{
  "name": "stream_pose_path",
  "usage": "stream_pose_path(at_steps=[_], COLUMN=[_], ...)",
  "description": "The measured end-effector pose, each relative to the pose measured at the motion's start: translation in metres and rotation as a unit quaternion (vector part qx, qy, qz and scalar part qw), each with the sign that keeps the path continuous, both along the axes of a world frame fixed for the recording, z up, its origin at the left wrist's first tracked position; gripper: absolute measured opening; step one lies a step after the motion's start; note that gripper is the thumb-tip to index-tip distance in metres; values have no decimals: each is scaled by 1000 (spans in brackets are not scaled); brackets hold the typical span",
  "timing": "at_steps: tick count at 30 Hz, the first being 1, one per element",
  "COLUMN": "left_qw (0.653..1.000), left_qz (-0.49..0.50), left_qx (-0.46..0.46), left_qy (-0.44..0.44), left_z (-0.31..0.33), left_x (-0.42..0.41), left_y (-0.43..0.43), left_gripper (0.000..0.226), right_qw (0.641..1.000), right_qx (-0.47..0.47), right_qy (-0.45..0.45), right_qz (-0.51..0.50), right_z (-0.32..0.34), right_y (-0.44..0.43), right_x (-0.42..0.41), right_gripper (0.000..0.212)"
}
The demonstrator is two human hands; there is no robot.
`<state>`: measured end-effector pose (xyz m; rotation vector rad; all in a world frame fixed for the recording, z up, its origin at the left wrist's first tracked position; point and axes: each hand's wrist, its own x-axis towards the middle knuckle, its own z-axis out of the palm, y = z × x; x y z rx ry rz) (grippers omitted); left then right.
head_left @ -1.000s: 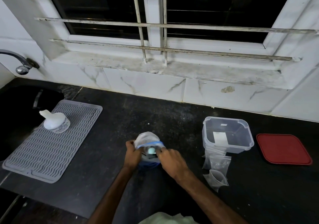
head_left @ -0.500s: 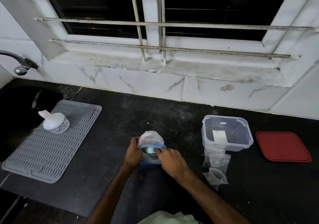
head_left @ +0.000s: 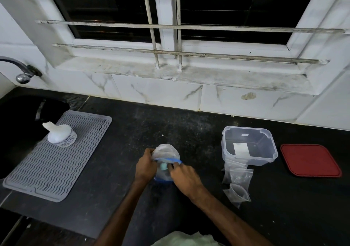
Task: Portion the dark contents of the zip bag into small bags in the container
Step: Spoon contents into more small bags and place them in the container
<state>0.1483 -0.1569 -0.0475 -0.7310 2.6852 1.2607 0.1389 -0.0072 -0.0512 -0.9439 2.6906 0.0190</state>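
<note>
Across the lower half of the frame: black speckled counter (head_left: 132,132), backed by white marble-look wall tiles (head_left: 157,92). Above, stained sill and dark window behind white bars (head_left: 170,27). Upper left: chrome tap (head_left: 20,71) over black sink (head_left: 17,117). Left of centre: grey ridged mat (head_left: 56,162), white bottle (head_left: 60,135) standing on its far end.

Lower centre, on the counter: zip bag (head_left: 166,152), bunched and standing roughly upright, mouth facing up toward the camera, blue zip strip running left to right. Long axis not clear through the bunching. Pale green item visible inside the mouth; dark contents not clearly seen.

Left hand (head_left: 145,167): fingers curled, pinching the left edge of the mouth. Right hand (head_left: 184,175): fingertips pinching the right end of the zip strip.

Right of centre, well apart from the bag: clear open container (head_left: 246,161), upright. Small clear bags (head_left: 236,177) lying against its near side, trailing toward the bottom edge. Far right: red lid (head_left: 310,160), flat, just beside the container.
</note>
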Motion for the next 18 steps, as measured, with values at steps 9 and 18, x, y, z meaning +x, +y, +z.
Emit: stream_pose_path(at_steps=[9, 18], left_qw=[996, 981], left_qz=[-12, 110], left_qx=[-80, 149], left_qy=[-36, 52], left_z=[1, -13], left_x=[-4, 7], left_y=[5, 9], left_gripper=[41, 88], right_qw=[995, 990], right_qx=[-14, -74], right_qy=[-52, -25], right_qz=[-88, -120], right_z=[6, -2], right_y=[-2, 3], right_x=[-11, -27], right_gripper=[38, 37])
